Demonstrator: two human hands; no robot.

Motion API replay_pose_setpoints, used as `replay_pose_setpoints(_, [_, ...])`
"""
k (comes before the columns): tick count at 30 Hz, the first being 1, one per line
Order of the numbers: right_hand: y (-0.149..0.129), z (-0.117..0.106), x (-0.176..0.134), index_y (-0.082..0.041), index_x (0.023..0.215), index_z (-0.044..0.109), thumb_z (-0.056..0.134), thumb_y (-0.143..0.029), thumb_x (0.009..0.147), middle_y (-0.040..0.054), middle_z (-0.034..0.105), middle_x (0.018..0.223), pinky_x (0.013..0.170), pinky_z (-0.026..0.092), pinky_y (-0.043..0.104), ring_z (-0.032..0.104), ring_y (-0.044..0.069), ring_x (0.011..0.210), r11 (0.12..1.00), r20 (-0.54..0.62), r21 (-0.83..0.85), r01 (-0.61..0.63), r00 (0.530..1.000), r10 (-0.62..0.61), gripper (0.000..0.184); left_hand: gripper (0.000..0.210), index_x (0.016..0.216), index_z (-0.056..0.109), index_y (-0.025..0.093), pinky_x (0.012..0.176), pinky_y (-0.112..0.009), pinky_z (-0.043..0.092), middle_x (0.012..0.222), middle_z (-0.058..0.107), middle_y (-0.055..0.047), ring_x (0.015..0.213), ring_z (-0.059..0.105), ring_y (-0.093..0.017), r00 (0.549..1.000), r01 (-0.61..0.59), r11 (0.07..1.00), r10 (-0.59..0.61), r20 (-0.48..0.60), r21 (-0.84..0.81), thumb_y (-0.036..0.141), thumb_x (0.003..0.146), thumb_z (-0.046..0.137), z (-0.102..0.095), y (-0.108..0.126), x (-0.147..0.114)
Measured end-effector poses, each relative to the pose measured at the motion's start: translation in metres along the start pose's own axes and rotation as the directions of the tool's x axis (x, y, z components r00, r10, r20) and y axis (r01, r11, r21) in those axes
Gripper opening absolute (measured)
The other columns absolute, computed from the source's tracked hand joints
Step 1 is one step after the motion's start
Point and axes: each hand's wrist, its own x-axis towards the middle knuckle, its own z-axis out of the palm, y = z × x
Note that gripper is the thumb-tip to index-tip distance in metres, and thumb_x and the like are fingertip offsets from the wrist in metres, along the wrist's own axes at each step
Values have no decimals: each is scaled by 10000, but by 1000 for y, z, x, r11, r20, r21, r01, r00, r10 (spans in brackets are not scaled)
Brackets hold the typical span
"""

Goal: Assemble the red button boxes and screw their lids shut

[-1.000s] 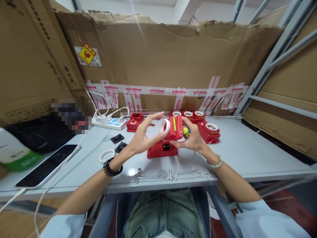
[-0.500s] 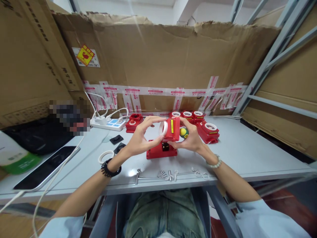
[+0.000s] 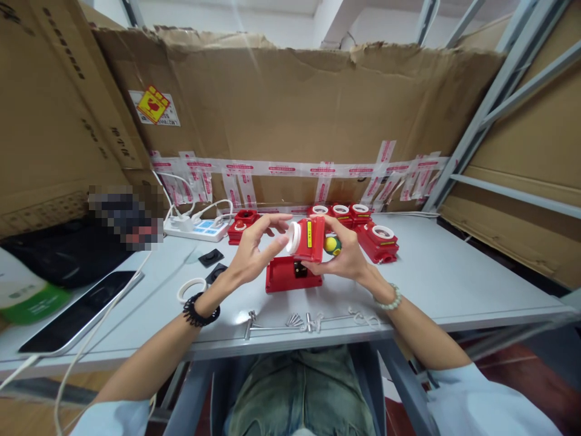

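My right hand (image 3: 348, 251) holds a red box-shaped cover (image 3: 313, 239) with a yellow label, raised and tipped so its white ring (image 3: 294, 238) faces left. My left hand (image 3: 258, 247) is beside that ring with fingers apart, its thumb tip at or very near the rim. Below them on the table lies an open red base (image 3: 284, 280) with a dark part (image 3: 300, 269) inside. A round green and yellow thing (image 3: 333, 245) shows between the cover and my right palm; whether I hold it is unclear.
Several red boxes with white rings (image 3: 377, 242) stand at the back right. Another red box (image 3: 242, 226) is by the power strip (image 3: 200, 229). A loose white ring (image 3: 191, 290), black square pieces (image 3: 211, 258), screws (image 3: 295, 320), a hex key (image 3: 272, 328) and a phone (image 3: 82, 312) lie around.
My left fingers have loosened from the white ring and drawn slightly left, so more of it shows. My right hand keeps holding the red cover, and the view has shifted a little.
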Motion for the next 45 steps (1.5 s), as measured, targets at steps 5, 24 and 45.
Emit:
replay_pose_setpoints(5, [2,-1,0,-186,1258,501,810,-400,625,122,674,1160,897,562,401,675,256,1016,999,4,-32,36,999,-36,736,407,1188,608,212,846,-354,474,1120,629,-96,1001,586,-222,996,-63,998,64,57,-23,344,814,701,0,0,-1])
replay_pose_setpoints(24, [6,-3,-1,-204,1287,493,824,-335,621,109,656,1204,919,549,379,655,249,1074,999,33,-10,43,999,-43,755,447,1258,547,227,872,-371,437,1207,603,-101,1055,559,-231,997,-32,997,27,76,76,378,848,644,1,5,-1])
replay_pose_setpoints(45, [8,-5,-1,-194,1308,481,808,-320,640,137,642,1220,947,547,418,638,264,1122,988,71,-87,129,990,-123,754,407,1198,538,213,842,-346,412,1137,596,-86,1007,547,-220,993,-53,998,48,107,45,359,833,642,2,-4,-2])
